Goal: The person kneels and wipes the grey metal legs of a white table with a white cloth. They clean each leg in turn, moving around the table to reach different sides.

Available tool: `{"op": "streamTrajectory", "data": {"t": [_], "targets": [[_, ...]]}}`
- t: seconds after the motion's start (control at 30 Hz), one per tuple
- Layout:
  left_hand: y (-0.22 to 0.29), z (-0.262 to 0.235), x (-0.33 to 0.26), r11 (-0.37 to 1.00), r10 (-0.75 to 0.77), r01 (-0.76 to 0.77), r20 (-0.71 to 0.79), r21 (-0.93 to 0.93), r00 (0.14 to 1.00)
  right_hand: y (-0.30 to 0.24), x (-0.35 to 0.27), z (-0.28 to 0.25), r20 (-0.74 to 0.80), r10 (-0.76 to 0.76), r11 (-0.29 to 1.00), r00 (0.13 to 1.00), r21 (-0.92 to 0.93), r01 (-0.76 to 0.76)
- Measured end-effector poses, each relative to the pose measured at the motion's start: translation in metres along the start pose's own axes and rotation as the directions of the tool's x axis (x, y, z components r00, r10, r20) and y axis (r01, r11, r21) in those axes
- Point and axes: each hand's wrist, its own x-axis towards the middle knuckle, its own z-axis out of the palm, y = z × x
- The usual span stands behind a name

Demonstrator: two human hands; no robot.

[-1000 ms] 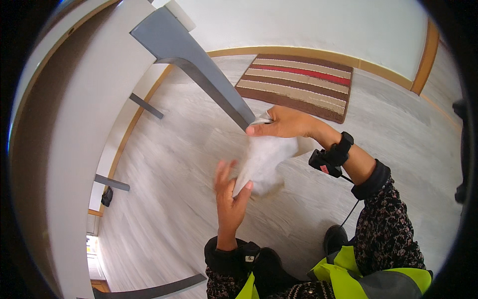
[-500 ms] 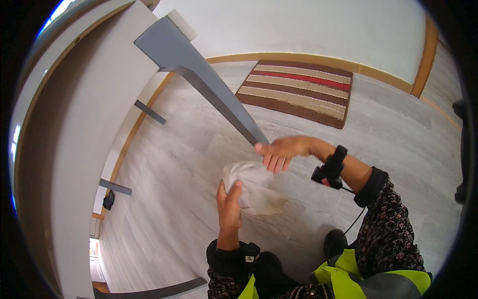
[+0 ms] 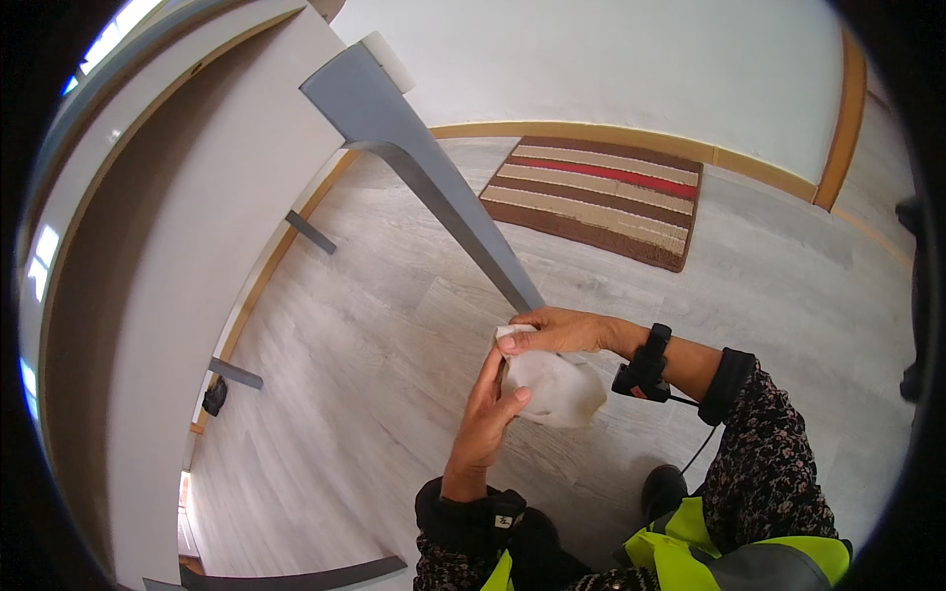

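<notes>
A crumpled white cloth (image 3: 557,389) is held between my two hands, its loose part hanging below my right hand. My left hand (image 3: 485,419) grips the cloth's left side, the thumb lying over it. Closed on the upper edge is my right hand (image 3: 562,330), which has a black strapped device (image 3: 645,369) at its wrist. Just behind my right hand is the lower end of a tapered grey furniture leg (image 3: 434,177); I cannot tell whether the hand touches it. The leg slants up to a large white furniture panel (image 3: 217,217).
A striped brown, beige and red mat (image 3: 596,197) lies by the white wall (image 3: 631,69). More grey legs (image 3: 313,232) show at the left, with a small black object (image 3: 214,397) beside one. A curved dark grey piece (image 3: 296,579) crosses the bottom left. My feet stand on grey wood-look flooring (image 3: 355,394).
My right hand has come down from the leg's end onto the cloth. My left hand has moved right and slightly up with the cloth, so both hands now meet on it.
</notes>
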Motion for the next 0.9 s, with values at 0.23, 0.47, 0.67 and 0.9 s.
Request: {"op": "streamTrajectory", "data": {"t": [0.23, 0.47, 0.67, 0.9], "targets": [[0.006, -0.007, -0.005, 0.986, -0.125, 0.118, -0.058, -0.115, 0.990, -0.020, -0.001, -0.005, 0.231, 0.290, 0.949, 0.929, -0.193, -0.249], [0.016, -0.007, -0.012, 0.983, -0.120, 0.119, 0.000, -0.143, 0.993, -0.001, 0.005, 0.030, 0.068, 0.070, 0.908, 0.995, 0.409, -0.092], [0.032, 0.005, -0.027, 0.997, 0.029, -0.039, -0.142, -0.065, 0.989, -0.075, 0.005, -0.004, -0.522, -0.175, 0.808, 0.835, 0.409, 0.425], [0.036, 0.007, -0.027, 0.994, 0.001, -0.011, -0.097, -0.112, 0.995, -0.165, 0.044, -0.051, -0.314, -0.949, 0.315, 0.042, -0.923, 0.219]]}}
